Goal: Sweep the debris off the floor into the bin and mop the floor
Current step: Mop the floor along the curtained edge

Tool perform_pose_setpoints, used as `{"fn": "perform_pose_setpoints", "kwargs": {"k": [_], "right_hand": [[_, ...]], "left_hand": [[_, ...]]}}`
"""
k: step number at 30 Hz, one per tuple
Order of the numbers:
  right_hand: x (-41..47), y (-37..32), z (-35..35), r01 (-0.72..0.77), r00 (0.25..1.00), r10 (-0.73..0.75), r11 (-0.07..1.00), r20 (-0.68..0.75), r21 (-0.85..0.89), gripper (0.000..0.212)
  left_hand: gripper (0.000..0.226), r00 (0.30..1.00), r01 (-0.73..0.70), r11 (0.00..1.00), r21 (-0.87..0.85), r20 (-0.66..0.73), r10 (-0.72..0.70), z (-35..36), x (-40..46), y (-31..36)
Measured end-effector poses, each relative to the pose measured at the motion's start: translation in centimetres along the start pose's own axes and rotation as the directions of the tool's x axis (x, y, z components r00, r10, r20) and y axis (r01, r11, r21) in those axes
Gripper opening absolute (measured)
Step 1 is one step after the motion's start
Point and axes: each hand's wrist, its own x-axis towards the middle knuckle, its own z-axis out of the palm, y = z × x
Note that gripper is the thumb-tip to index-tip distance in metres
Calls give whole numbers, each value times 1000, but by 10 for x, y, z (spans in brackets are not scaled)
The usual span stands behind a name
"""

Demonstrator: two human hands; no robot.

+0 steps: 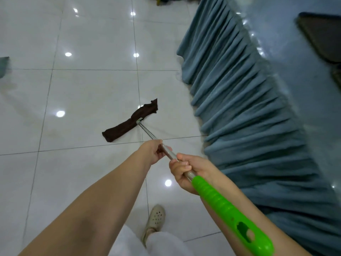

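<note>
From the head camera, both hands grip a flat mop with a silver metal pole and a bright green plastic handle. The left hand has its fingers curled round the metal pole further down. The right hand has its fingers clenched round the pole just above where the green handle begins. The mop's dark brown cloth head lies flat on the glossy white tiled floor, well ahead of the person. Just right of it, teal pleated fabric hangs down to the floor. A foot in a beige perforated clog stands below the hands, beside white trouser legs.
</note>
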Motion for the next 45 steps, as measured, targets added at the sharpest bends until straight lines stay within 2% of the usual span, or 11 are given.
{"fn": "perform_pose_setpoints", "kwargs": {"k": [6, 9, 13, 23, 37, 45], "right_hand": [[-38, 12, -33, 12, 998, -13, 1000, -57, -18, 8], [-35, 29, -37, -14, 993, 3, 995, -121, -94, 29], [-19, 62, -20, -27, 988, 0, 984, -155, -175, 32], [38, 157, 63, -90, 986, 36, 936, -161, -341, 23], [192, 292, 162, -332, 937, 331, 755, -108, -565, 24], [242, 342, 185, -372, 918, 365, 659, -154, -654, 31]], "left_hand": [[6, 996, 53, 994, -91, 74, -47, 23, -21, -40], [7, 996, 73, 988, -138, 66, -64, 8, -28, -48], [6, 996, 83, 977, -196, 50, -74, -30, -36, -45], [16, 1000, 19, 931, -363, 2, -20, -173, -65, -5], [26, 962, -180, 862, -473, -268, 54, -428, -76, 39], [21, 949, -225, 832, -507, -309, 69, -510, -73, 36]]}}
